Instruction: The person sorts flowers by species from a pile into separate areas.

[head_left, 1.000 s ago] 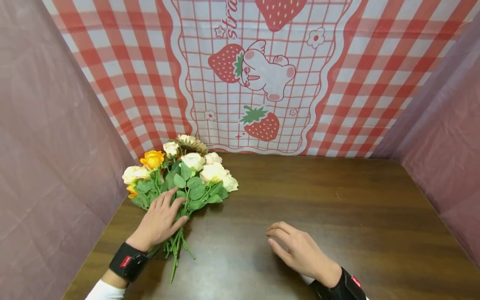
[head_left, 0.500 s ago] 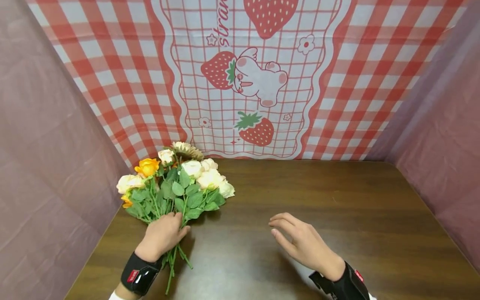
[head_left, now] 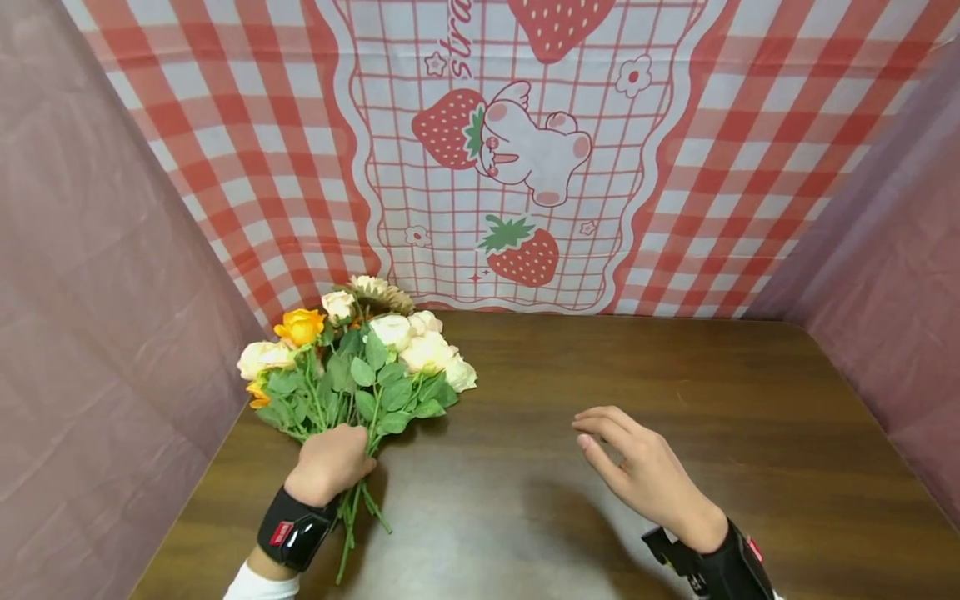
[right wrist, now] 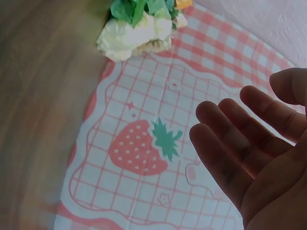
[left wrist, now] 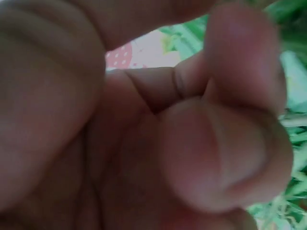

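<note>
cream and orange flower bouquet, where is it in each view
Head: bouquet left of centre, mostly lower half.
Left wrist: green parts of bouquet, right edge and top right, blurred.
Right wrist: bouquet top, left of centre, cut off.
Shared landmark: red-and-white strawberry-print cloth.

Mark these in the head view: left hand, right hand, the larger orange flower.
Left hand (head_left: 332, 462): head view, on the back of the hand.
Right hand (head_left: 651, 473): head view, on the back of the hand.
Larger orange flower (head_left: 300, 327): head view, on the middle of its petals.
</note>
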### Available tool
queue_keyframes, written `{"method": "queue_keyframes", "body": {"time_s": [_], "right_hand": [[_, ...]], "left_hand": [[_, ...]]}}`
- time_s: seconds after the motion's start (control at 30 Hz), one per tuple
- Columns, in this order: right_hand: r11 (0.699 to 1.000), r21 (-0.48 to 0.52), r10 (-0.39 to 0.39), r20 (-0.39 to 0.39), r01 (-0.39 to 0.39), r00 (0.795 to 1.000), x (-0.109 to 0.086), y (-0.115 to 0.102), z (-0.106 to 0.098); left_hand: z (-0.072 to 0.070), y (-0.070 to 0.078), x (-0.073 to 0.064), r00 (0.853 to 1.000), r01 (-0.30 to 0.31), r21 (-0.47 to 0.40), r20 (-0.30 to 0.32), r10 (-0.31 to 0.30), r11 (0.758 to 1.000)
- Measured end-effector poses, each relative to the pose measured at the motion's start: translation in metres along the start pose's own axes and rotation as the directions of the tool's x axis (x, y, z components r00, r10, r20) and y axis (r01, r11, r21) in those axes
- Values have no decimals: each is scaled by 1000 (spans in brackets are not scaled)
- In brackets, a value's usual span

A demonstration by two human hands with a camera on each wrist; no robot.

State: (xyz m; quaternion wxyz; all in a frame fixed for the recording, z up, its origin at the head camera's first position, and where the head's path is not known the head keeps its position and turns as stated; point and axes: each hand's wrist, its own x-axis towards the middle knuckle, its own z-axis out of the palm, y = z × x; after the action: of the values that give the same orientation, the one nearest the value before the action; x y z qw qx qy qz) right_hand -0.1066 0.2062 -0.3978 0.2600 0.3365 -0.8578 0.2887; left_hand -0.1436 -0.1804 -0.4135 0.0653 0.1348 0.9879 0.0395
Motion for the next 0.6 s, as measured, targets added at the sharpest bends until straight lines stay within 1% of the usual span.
{"method": "queue_keyframes", "body": {"time_s": [0.07,0.13,0.3,0.4,0.53,0.6], "right_hand": [[1000,-10,7,-17,-7,1000,1,1,-5],[1000,-13,11,-28,-11,1000,1,1,-8],[1000,-15,13,-59,-14,998,1,3,-12],[1000,-24,13,-73,-15,997,-2,5,-14],[999,-32,14,-83,-16,996,-6,9,-17],[1000,-26,14,-86,-16,996,-6,11,-19]], "left_hand": [[-3,3,4,1000,-20,-1,-12,20,1000],[-4,3,4,1000,-19,-14,-7,19,1000],[-4,-4,1,998,26,-78,55,-22,997],[-4,-4,2,997,27,-125,73,-18,992],[-4,0,3,998,12,-191,62,0,982],[-6,4,4,999,7,-214,45,3,977]]}}
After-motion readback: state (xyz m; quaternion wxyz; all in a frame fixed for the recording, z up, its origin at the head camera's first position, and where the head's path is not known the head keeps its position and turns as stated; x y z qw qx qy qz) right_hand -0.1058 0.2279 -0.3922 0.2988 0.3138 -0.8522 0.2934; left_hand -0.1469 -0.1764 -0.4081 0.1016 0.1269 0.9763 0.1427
